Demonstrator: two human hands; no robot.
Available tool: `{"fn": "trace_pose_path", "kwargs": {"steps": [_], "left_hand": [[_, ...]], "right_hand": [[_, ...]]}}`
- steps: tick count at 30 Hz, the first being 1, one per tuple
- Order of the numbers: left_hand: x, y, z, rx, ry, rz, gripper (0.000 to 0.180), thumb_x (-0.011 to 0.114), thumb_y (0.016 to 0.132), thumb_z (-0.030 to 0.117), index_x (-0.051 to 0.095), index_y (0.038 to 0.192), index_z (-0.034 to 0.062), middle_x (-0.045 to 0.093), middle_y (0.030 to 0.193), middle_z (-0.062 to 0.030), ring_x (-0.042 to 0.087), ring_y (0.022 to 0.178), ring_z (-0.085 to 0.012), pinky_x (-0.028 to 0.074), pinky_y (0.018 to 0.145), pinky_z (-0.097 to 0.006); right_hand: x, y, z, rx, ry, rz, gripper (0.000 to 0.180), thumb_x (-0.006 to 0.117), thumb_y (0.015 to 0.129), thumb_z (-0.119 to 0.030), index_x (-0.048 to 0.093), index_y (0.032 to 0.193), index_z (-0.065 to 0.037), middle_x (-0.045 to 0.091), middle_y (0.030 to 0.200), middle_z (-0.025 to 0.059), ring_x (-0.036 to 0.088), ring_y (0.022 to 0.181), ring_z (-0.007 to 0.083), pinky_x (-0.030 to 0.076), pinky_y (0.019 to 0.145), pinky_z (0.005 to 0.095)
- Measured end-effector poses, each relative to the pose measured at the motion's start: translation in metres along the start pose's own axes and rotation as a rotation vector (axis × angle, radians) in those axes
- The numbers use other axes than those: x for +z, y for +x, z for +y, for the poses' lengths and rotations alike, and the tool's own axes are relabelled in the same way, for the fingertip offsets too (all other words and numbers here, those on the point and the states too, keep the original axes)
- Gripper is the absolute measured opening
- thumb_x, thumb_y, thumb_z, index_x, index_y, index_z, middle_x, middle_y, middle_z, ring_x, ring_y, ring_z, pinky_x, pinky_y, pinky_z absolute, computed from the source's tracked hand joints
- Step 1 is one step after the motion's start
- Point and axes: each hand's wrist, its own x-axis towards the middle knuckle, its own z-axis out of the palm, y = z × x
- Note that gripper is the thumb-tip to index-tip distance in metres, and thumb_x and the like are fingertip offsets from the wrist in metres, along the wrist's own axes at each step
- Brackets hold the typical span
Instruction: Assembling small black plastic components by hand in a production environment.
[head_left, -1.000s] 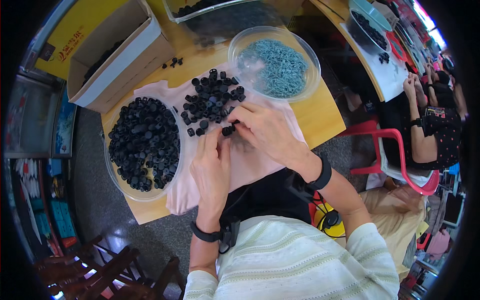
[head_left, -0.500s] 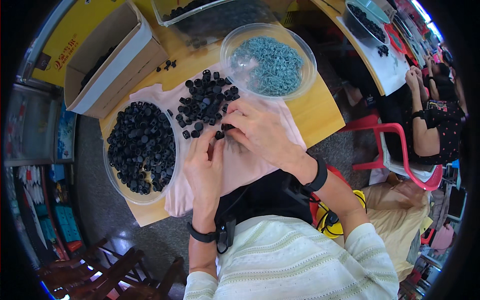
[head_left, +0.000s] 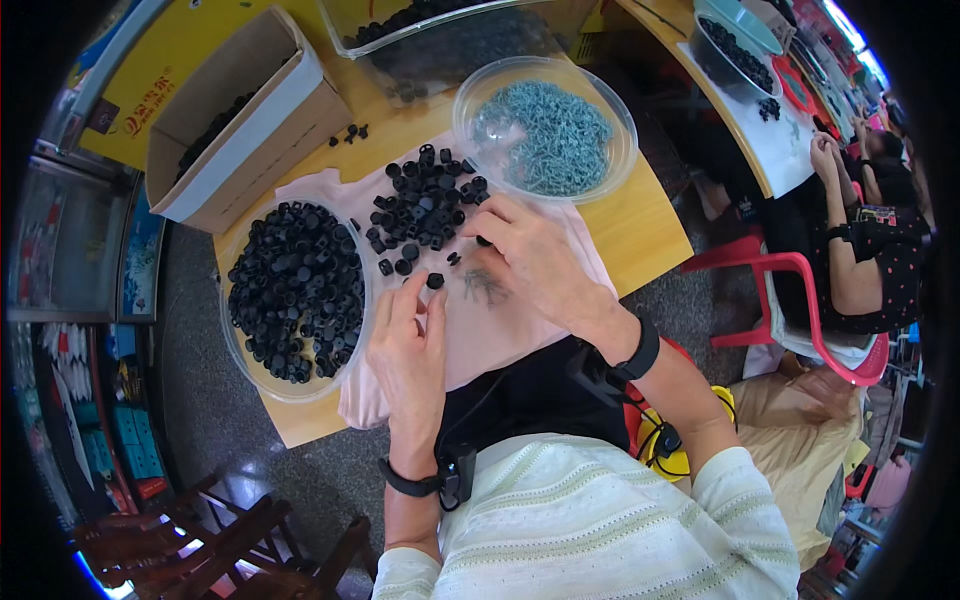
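My left hand (head_left: 408, 340) is closed, with a small black plastic piece (head_left: 435, 281) between thumb and forefinger. At the right edge of a heap of black plastic parts (head_left: 420, 208), my right hand (head_left: 545, 255) curls its fingers round another small black part (head_left: 484, 240). A loose black piece (head_left: 454, 258) lies on the pink cloth (head_left: 500, 335) between the hands. Partly under the right hand rests a little pile of thin grey metal bits (head_left: 487, 287), too fine to make out. To the left stands a round clear tub (head_left: 362, 330) full of similar black parts.
A round clear tub (head_left: 628, 160) of bluish-grey wire-like pieces sits at the far right of the wooden table (head_left: 650, 235). Beyond stand a cardboard box (head_left: 250, 145) and a clear bin (head_left: 450, 45), both with black parts. A person (head_left: 870, 240) sits by a red chair (head_left: 790, 260) at right.
My right hand has moved a little away from my left, its fingers now at the heap's edge. A black piece now shows loose on the cloth between them. The view has shifted slightly.
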Motion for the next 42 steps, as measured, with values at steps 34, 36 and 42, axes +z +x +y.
{"fn": "trace_pose_path", "kwargs": {"steps": [34, 36, 42], "left_hand": [[-0.008, -0.029, 0.016, -0.493, -1.144, -0.320, 0.007, 0.069, 0.086, 0.004, 0.065, 0.092, 0.0025, 0.058, 0.084, 0.0032, 0.042, 0.064, 0.0002, 0.030, 0.052, -0.015], [-0.007, -0.031, 0.015, -0.598, -1.208, -0.410, 0.007, 0.068, 0.087, 0.005, 0.064, 0.093, 0.0035, 0.058, 0.081, 0.0037, 0.039, 0.060, 0.0011, 0.025, 0.047, -0.015], [-0.005, -0.025, 0.018, -0.599, -0.976, -0.465, 0.013, 0.067, 0.088, 0.010, 0.063, 0.098, 0.0024, 0.056, 0.076, 0.0025, 0.044, 0.058, -0.0021, 0.032, 0.050, -0.017]], "right_hand": [[-0.024, -0.063, -0.037, 0.120, 0.542, 0.053, 0.023, 0.073, 0.076, 0.000, 0.067, 0.098, -0.005, 0.063, 0.087, 0.0067, 0.060, 0.070, 0.0144, 0.049, 0.057, 0.0246], [-0.023, -0.068, -0.035, 0.125, 0.555, 0.062, 0.024, 0.073, 0.076, 0.001, 0.068, 0.098, -0.004, 0.063, 0.087, 0.0067, 0.060, 0.070, 0.0145, 0.050, 0.058, 0.0246], [-0.029, -0.075, -0.027, 0.077, 0.498, 0.108, 0.022, 0.072, 0.077, 0.002, 0.067, 0.098, -0.002, 0.065, 0.089, 0.0078, 0.062, 0.072, 0.0146, 0.050, 0.058, 0.0236]]}}
